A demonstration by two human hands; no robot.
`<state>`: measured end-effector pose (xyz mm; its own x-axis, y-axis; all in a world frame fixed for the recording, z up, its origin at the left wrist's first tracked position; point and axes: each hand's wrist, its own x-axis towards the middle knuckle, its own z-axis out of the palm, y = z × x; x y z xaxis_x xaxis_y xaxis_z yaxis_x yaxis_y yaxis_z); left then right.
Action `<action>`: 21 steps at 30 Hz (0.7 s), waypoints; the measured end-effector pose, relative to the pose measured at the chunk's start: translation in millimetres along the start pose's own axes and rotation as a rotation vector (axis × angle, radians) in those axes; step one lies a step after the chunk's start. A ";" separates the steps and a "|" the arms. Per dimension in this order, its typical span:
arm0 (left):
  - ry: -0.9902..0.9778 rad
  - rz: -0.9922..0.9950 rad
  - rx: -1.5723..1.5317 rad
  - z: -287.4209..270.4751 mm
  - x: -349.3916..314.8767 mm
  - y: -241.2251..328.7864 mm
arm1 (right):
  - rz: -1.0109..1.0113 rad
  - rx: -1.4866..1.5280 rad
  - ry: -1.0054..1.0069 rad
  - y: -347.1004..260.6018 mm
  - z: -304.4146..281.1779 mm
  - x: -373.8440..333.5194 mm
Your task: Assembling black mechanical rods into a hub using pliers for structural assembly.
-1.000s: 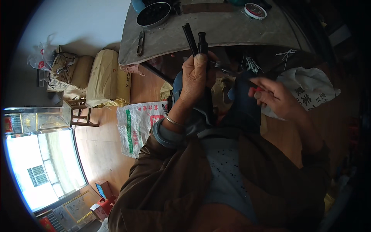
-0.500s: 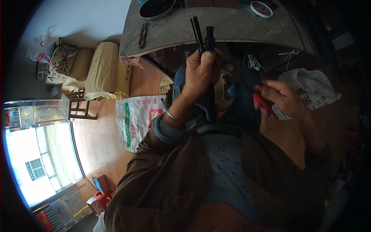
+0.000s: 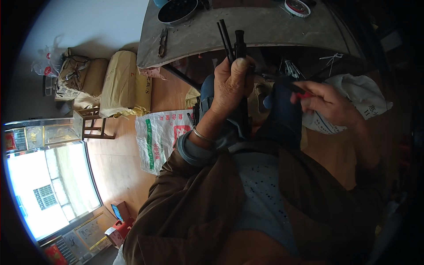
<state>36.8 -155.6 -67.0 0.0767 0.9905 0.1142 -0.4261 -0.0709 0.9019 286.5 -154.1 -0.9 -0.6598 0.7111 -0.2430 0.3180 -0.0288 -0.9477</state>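
Note:
My left hand (image 3: pixel 230 84) is wrapped round several black rods (image 3: pixel 226 42), held upright in front of the table edge. Among them is a thicker black tube (image 3: pixel 240 44) with a flared cap; their lower parts are mostly hidden by the hand and dark clothing. To the right, my right hand (image 3: pixel 329 104) grips red-handled pliers (image 3: pixel 304 95). The dark jaws point toward my left hand but blur into shadow, so I cannot tell whether they touch anything.
On the grey table (image 3: pixel 251 26) are a round pan (image 3: pixel 194 12) with dark bits, a metal hand tool (image 3: pixel 163 43) and a red-and-white round container (image 3: pixel 297 8). Thin pale rods (image 3: pixel 290 70) stand below. White sacks (image 3: pixel 353 95), wrapped bales (image 3: pixel 119 84) and a wooden stool (image 3: pixel 93 123) surround me.
My right hand has shifted slightly, and the pliers' handles, spread apart before, now look closer together in its fingers. My left hand keeps its hold on the black rods.

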 end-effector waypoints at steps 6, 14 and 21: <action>-0.102 -0.016 0.023 11.5 1.8 6.6 | 0.224 0.751 -0.285 44.5 13.1 -10.9; -0.028 0.004 0.085 8.2 0.3 3.0 | -0.197 -0.291 0.028 11.5 -2.5 3.3; -0.119 0.024 0.033 7.9 -0.5 6.2 | 0.268 0.719 -0.281 35.1 22.6 -13.6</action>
<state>41.3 -157.5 -58.1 0.1743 0.9676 0.1826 -0.3989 -0.1001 0.9115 291.2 -180.7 -35.5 -0.7996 0.4163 -0.4328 0.0377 -0.6844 -0.7281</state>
